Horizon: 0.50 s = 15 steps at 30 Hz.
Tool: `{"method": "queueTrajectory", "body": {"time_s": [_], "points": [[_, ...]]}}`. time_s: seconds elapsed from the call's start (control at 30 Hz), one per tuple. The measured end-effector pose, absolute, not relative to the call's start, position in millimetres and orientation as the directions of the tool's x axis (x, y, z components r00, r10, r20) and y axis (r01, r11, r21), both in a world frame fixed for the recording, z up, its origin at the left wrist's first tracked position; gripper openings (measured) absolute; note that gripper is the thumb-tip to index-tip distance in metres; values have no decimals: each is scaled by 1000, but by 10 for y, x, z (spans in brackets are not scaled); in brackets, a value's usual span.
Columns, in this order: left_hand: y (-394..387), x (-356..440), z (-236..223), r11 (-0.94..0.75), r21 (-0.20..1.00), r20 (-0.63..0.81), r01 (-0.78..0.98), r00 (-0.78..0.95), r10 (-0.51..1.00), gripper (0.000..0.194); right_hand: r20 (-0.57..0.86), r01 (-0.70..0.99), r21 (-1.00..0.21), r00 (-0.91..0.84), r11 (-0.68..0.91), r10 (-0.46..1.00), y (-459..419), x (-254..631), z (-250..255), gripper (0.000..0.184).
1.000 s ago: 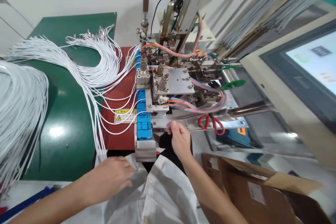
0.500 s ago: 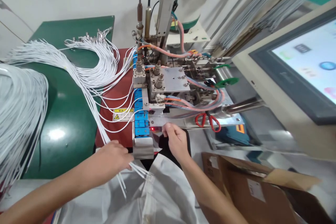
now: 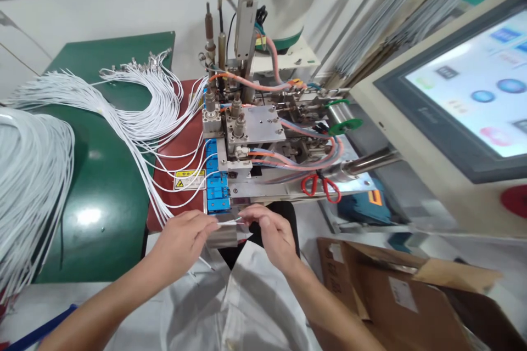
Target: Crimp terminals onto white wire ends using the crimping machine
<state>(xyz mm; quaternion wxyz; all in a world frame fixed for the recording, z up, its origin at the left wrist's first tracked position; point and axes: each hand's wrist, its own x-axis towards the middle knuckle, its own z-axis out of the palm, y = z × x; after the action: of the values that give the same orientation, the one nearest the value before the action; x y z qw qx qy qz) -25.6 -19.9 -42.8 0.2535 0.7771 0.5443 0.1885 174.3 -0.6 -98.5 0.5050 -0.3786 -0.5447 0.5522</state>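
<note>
My left hand [image 3: 181, 241] is closed on several white wires, some of whose free ends hang below the fingers. One white wire [image 3: 227, 223] sticks out from the left fingertips toward the right. At its thin tip, my right hand [image 3: 275, 233] has its fingers pinched together. Both hands are in front of the machine's row of blue clamps [image 3: 217, 193], just above a curved metal end piece [image 3: 222, 237]. White wires run from the clamps across a red-brown plate [image 3: 164, 148] to a large bundle [image 3: 132, 120] on the left.
Coiled white wires [image 3: 33, 170] lie on the green table [image 3: 102, 252]. Red-handled scissors [image 3: 321, 186] and a green spool [image 3: 343, 117] are on the machine's right side. A touch screen [image 3: 469, 88] stands at the right, above an open cardboard box [image 3: 395, 301].
My left hand has moved right and slightly up, carrying a wire toward my right hand. The right fingers have come left to the wire's tip. The camera view has shifted slightly.
</note>
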Motion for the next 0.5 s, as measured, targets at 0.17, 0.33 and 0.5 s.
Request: {"method": "queueTrajectory", "body": {"time_s": [0.17, 0.33, 0.5], "points": [[-206, -282, -437, -180, 627, -156, 758, 349, 924, 20, 115, -81, -992, -216, 100, 969, -4, 1728, -914, 33], [-219, -290, -429, -229, 673, -118, 704, 408, 905, 19, 162, 108, -971, -366, 215, 916, 19, 1628, -814, 13], [-258, -311, -427, -215, 698, 90, 683, 214, 973, 15, 125, 167, -954, -531, 248, 838, -50, 1687, -728, 16]]}}
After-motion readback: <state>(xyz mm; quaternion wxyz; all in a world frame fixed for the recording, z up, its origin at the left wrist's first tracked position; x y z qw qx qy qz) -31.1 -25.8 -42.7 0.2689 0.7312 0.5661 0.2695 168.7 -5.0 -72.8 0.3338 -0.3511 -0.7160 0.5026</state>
